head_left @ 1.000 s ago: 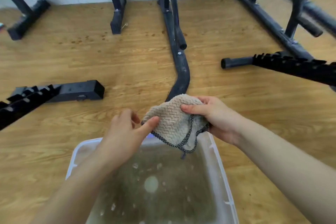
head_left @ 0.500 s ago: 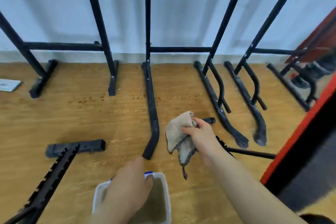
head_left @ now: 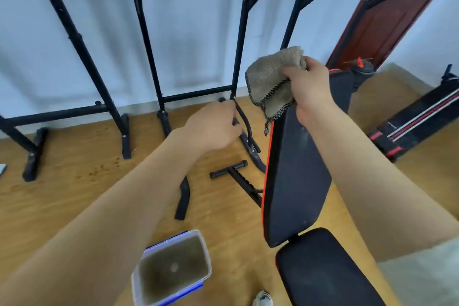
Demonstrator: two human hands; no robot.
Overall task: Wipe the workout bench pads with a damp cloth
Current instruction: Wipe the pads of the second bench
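My right hand (head_left: 308,87) grips a beige textured cloth (head_left: 267,79) with a dark mesh edge, held in the air above the top end of the bench's back pad (head_left: 295,179). That pad is black with an orange rim and slopes up away from me. The black seat pad (head_left: 323,271) lies below it at the lower right. My left hand (head_left: 213,126) hovers over the floor to the left of the back pad, fingers loosely curled, holding nothing.
A clear plastic tub (head_left: 201,241) of murky water stands on the wooden floor at the bottom centre. Black metal rack frames (head_left: 146,40) stand along the white wall. A second bench (head_left: 417,117) lies at the right. My shoe (head_left: 263,299) shows at the bottom edge.
The view has risen from the tub to the bench. My right hand carried the cloth up and to the right over the back pad; my left hand let go of the cloth and left the tub.
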